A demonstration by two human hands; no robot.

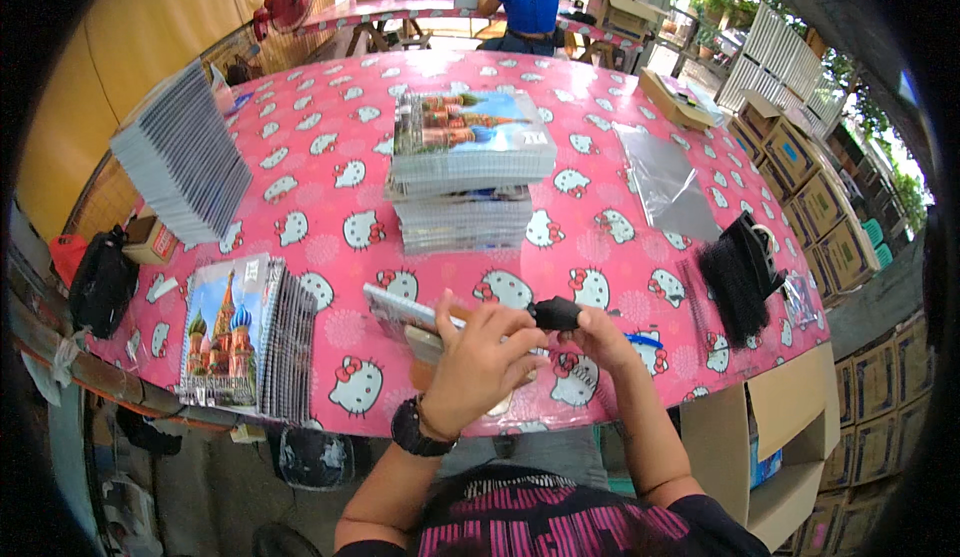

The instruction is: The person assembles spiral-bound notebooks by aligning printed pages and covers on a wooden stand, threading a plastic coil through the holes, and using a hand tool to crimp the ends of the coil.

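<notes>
The left hand (485, 355) grips a notebook (392, 304) near the middle of the table's (585, 227) near edge; the right hand (600, 339) pinches a black tool (556, 314), its tip hard to make out from here; a tall stack (472, 167) stands beyond.

Pink tablecloth (322, 172) leaves passage on either side of the central notebook stack (472, 169), which blocks the middle far path; a black bundle (733, 292) obstructs the right.
</notes>
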